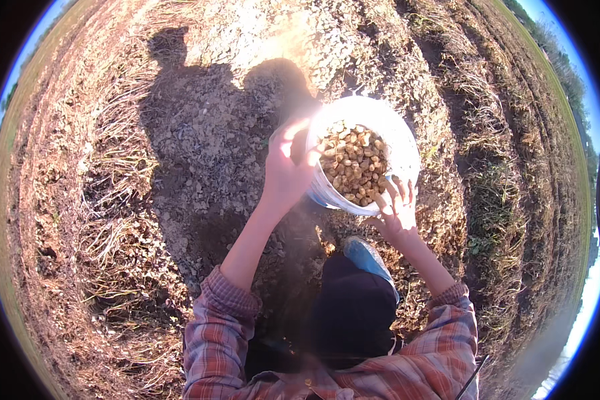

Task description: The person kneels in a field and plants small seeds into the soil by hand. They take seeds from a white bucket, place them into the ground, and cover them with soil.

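Observation:
A white plastic bucket is held up in front of me, tilted so that its inside shows. Unshelled peanuts lie in it. My left hand grips the bucket's left side, with the thumb near the rim; glare washes out part of the fingers. At the near right of the rim is my right hand, its fingers reaching over the edge beside the peanuts and its thumb outside. Both forearms come out of rolled plaid sleeves.
Dry soil lies below, under my shadow. Rows of pulled, dried plants run along the left, and more rows along the right. A blue shoe and a dark-trousered leg are beneath the bucket.

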A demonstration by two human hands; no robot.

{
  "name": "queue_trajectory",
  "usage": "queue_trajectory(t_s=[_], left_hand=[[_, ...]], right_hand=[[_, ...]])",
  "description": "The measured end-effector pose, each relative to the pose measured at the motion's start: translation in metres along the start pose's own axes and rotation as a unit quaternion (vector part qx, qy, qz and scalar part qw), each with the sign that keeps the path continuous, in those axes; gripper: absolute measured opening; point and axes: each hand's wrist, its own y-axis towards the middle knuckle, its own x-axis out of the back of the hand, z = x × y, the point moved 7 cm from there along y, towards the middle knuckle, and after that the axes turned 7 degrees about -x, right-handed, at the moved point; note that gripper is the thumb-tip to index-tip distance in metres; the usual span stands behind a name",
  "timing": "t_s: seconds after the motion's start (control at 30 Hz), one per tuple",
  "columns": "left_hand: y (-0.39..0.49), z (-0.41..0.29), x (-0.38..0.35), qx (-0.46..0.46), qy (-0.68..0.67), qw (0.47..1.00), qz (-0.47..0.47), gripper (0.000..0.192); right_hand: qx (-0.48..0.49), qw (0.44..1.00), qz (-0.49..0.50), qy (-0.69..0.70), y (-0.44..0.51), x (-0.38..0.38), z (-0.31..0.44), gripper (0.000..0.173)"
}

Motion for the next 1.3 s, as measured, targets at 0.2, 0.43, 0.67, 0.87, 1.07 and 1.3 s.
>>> queue_trajectory(t_s=[0.2, 0.43, 0.67, 0.87, 1.07, 1.3], left_hand=[[-0.169, 0.136, -0.014, 0.605, -0.105, 0.774, -0.155, 0.045], [-0.138, 0.176, -0.094, 0.394, 0.223, 0.875, 0.171, 0.061], [-0.127, 0.170, -0.074, 0.537, -0.229, 0.780, -0.223, 0.059], [-0.096, 0.162, -0.035, 0.480, -0.219, 0.818, -0.231, 0.058], [-0.040, 0.147, 0.011, 0.363, -0.195, 0.893, -0.184, 0.057], [-0.033, 0.122, 0.040, 0.328, -0.060, 0.936, -0.115, 0.066]], right_hand=[[0.154, 0.981, -0.011, 0.119, 0.087, -0.008, -0.009, 0.038], [-0.025, 0.949, 0.076, 0.306, 0.259, -0.037, -0.057, 0.048], [0.120, 0.907, 0.027, 0.403, 0.261, 0.029, -0.057, 0.048], [-0.092, 0.893, 0.121, 0.424, 0.292, -0.008, -0.108, 0.055], [-0.358, 0.639, 0.230, 0.641, 0.302, -0.107, -0.162, 0.061], [-0.371, 0.653, 0.114, 0.650, 0.295, -0.119, -0.137, 0.053]])
